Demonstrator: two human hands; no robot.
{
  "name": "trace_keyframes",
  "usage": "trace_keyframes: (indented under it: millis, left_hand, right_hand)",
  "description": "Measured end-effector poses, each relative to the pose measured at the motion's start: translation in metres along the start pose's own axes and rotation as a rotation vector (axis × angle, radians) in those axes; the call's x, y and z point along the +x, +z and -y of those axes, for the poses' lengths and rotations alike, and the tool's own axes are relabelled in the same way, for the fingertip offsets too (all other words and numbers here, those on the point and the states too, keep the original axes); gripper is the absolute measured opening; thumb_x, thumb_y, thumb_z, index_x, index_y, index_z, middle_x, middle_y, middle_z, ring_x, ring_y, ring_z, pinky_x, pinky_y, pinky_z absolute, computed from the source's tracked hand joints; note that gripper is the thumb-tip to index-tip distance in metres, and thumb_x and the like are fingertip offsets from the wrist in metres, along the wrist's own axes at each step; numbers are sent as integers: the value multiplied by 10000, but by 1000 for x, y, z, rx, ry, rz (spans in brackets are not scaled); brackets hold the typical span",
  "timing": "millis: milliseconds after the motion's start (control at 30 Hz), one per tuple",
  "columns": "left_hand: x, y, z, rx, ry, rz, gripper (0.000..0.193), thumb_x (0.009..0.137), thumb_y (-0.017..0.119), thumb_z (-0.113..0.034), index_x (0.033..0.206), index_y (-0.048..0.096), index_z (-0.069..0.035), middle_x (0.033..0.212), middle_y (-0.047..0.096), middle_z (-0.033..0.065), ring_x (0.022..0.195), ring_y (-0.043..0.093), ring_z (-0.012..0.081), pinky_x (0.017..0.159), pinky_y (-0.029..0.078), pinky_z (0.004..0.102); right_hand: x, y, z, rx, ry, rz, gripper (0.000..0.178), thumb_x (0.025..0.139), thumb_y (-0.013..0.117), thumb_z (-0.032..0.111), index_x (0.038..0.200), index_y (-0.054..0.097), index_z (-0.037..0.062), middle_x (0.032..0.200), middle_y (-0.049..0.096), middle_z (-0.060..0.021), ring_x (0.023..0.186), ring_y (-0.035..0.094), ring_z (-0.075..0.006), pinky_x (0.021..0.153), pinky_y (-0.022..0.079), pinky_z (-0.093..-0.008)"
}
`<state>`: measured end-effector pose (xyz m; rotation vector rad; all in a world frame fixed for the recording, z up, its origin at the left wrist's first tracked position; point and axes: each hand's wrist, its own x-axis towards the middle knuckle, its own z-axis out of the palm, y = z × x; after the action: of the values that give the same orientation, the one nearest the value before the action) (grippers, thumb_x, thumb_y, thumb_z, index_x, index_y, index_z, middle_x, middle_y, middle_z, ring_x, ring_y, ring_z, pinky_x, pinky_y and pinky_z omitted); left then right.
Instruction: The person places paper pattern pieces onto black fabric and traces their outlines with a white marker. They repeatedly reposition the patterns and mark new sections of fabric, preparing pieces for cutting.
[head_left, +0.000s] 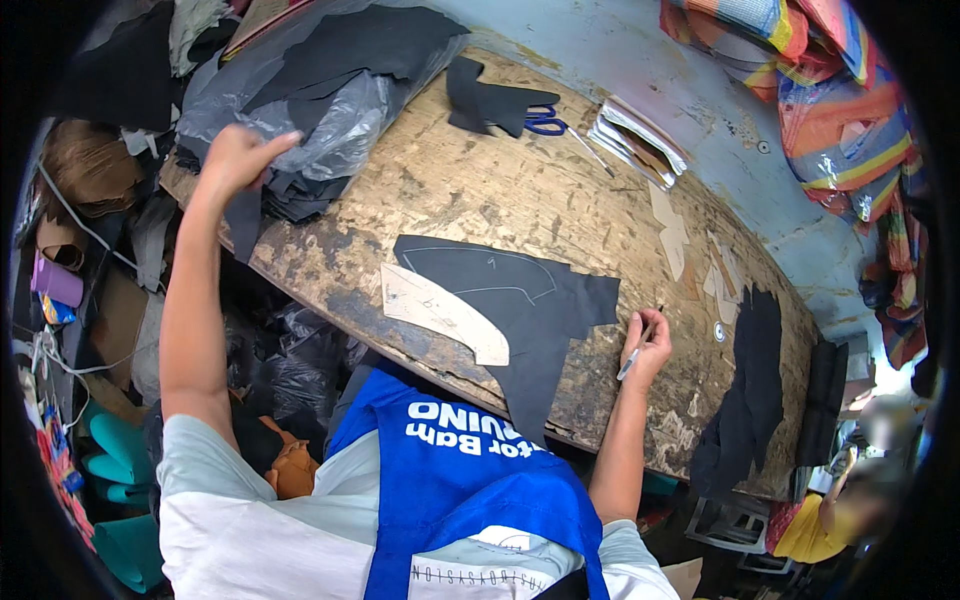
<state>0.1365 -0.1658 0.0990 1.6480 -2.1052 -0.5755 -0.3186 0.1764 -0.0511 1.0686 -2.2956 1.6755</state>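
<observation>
A sheet of black material (pixel 530 325) lies on the worktable in front of me, with a curved outline drawn on it in a pale line. Along its left side rests a curved cream pattern piece (pixel 440 312). Just right of the sheet, my right hand (pixel 650 345) is closed around a pen (pixel 629 364), its lower end pointing toward me. My left hand (pixel 240 160) is over the table's far left, fingers curled and thumb stuck out, slightly blurred. Beneath it, a black scrap (pixel 243 225) hangs over the table edge; whether the fingers grip anything is hidden.
Black material and clear plastic (pixel 345 125) are heaped at the table's back left. Blue-handled scissors (pixel 545 120) lie at the back, near a stack of folded papers (pixel 635 140). Pattern pieces (pixel 670 230) and black material (pixel 745 390) lie right. Another person (pixel 815 525) is beyond.
</observation>
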Motion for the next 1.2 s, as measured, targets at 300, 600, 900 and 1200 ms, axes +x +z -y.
trace_keyframes:
  millis: [300, 600, 900, 1200]
  left_hand:
    - [-38, 21, 107, -300, -329, -230, 679, 690, 796, -435, 1033, 587, 113, 950, 660, 186, 847, 654, 269, 737, 515, 357]
    - [-65, 16, 84, -1467, -369, -140, 122, 799, 613, -74, 888, 601, 10, 832, 632, 72, 728, 628, 174, 671, 533, 317]
    - [-150, 49, -58, -1394, 147, 606, 759, 583, 634, 38, 1312, 423, 56, 1199, 572, 116, 1109, 552, 205, 994, 399, 308]
    - [-118, 83, -61, -1004, -85, 869, 799, 636, 581, 114, 1394, 338, 39, 1276, 535, 99, 1156, 515, 160, 991, 401, 288]
  right_hand:
    - [-1, 0, 4, -56, -49, 24, 119, 825, 669, 70, 886, 601, -6, 782, 625, -65, 738, 565, -142, 723, 468, -281]
    - [-4, 2, 17, -123, -109, -11, 98, 870, 629, 92, 891, 607, -2, 796, 632, -48, 731, 556, -119, 711, 466, -268]
    - [-63, 39, 137, 895, 355, 720, 253, 910, 601, 144, 1109, 571, -10, 1043, 639, -132, 951, 636, -202, 785, 513, -278]
    - [-85, 73, 152, -132, -440, 711, 541, 592, 811, 239, 1054, 595, 59, 1017, 616, -151, 1073, 521, -343, 896, 390, -433]
